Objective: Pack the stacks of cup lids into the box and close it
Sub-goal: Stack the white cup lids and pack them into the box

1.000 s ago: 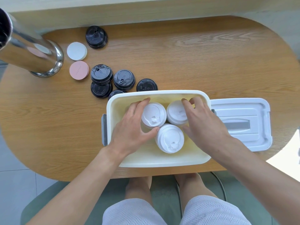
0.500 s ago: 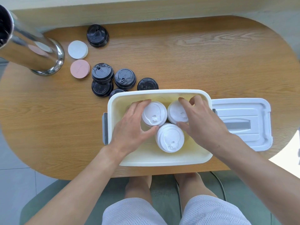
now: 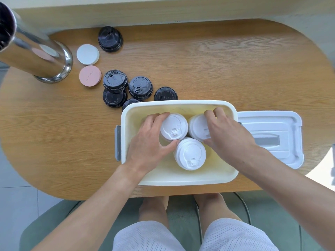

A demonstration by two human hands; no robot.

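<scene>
While the left hand [image 3: 150, 142] curls its fingers [image 3: 157, 117] and thumb round the far-left stack of white lids [image 3: 173, 127], the right hand [image 3: 226, 133] does the same to the far-right stack [image 3: 196, 126], its fingers [image 3: 214, 113] hooked over the far edge and its thumb pressed against the near side; each grasp is as wide as one stack and no wider. The hold looks meant to keep each loose column of lids upright and together as it is set against its neighbours. Both stacks stand inside the box [image 3: 181, 178], toward its far wall, and touch each other; a third white stack [image 3: 190, 153] stands just nearer the person, touching both, with neither hand on it. This tight cluster probably leaves floor space in the box for what is not yet packed: the black lid stacks [image 3: 140, 86] sit in a group on the worktop [image 3: 199, 60] just beyond the box's far-left corner, one more black stack [image 3: 110, 39] farther off. The box lid [image 3: 270, 138] lies flat on the worktop, just right of the box, so closing seems a late step. Left of the black group lie a pink disc [image 3: 90, 75] and a white disc [image 3: 88, 54], beside a shiny metal cylinder [image 3: 36, 57].
</scene>
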